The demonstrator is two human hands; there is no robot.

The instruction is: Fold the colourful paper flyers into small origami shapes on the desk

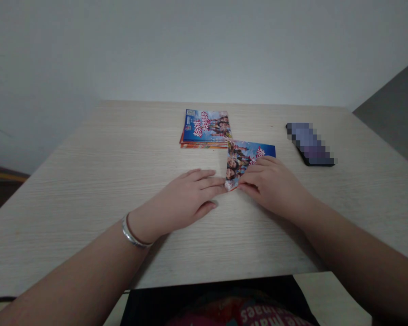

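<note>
Pinching a printed leaflet [244,151] at its near edge, between the thumb and bent fingers of the right hand [275,185], with the knuckles arched over the printed face. Probably gripped low and close to the corner for fine control of that edge, with the other fingers laid across the sheet to hold it down.

Meeting the near-left corner from the other side: the extended fingers of the left hand [185,197], slightly spread, palm down, not closed round anything. Looks like a light brace, to stop the paper from sliding or turning; cannot tell how firmly pressed.

Resting on the desk [105,154], partly covered by the right hand and within easy reach of both; cannot tell folded from single.

Just beyond, by the leaflet's far-left corner, a stack of similar leaflets [207,124], with uneven edges, orange showing below, and a top cover printed the opposite way round. Cannot tell touching from just apart there. Set, perhaps, to be handy without crowding the fingers.

Farther right, a phone [309,145] with a blurred screen, lying aslant and apart from the paper, likely to be clear of both wrists. Around the left wrist, a silvery bracelet [131,234]. Past the desk's far edge, a pale wall [207,50].
</note>
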